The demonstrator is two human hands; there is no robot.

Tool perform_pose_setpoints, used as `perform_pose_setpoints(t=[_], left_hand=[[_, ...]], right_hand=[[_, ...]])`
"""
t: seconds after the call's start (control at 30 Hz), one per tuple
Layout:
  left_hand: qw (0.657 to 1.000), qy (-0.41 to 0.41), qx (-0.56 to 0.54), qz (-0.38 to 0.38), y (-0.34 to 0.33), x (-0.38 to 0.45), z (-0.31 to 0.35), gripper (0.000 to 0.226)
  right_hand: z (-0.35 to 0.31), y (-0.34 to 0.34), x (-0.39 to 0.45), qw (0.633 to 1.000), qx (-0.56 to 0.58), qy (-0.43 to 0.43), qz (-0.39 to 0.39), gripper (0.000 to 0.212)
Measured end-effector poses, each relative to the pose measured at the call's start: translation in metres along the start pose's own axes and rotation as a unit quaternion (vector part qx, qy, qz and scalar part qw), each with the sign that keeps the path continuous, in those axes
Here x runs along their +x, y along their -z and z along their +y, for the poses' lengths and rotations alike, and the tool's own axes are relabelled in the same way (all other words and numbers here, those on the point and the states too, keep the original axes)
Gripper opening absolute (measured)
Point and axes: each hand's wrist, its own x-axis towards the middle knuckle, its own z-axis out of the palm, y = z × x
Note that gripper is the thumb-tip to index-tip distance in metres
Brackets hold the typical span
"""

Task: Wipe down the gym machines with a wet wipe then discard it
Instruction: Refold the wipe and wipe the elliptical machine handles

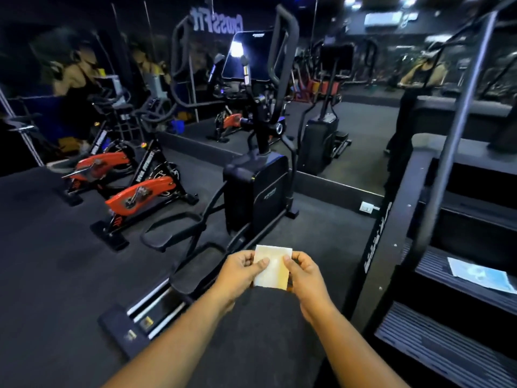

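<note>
Head view: left hand and right hand pinch folded wipe.

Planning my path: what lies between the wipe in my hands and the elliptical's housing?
Head view: only the elliptical's foot pedals and bare floor beyond the wet wipe.

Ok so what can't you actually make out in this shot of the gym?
Head view only:
- Wet wipe: lower corners covered by the left hand and right hand; wetness not visible.
- Stair machine: cut off by the right edge.
- Pale sheet on its step: print too blurred to read.
- Mirror reflections: motion-blurred and dark.
</note>
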Motion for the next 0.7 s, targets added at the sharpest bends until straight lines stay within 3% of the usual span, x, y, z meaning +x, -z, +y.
perform_pose_setpoints(t=[0.23,0.7], left_hand=[[0.998,-0.024,0.036,0.048,-0.009,0.176,0.013,0.007],[0.995,-0.044,0.073,0.052,0.011,0.443,0.052,0.015]], right_hand=[[-0.024,0.007,0.167,0.999,0.041,0.003,-0.018,0.019],[-0.077,-0.013,0.430,1.000,0.024,0.019,-0.008,0.014]])
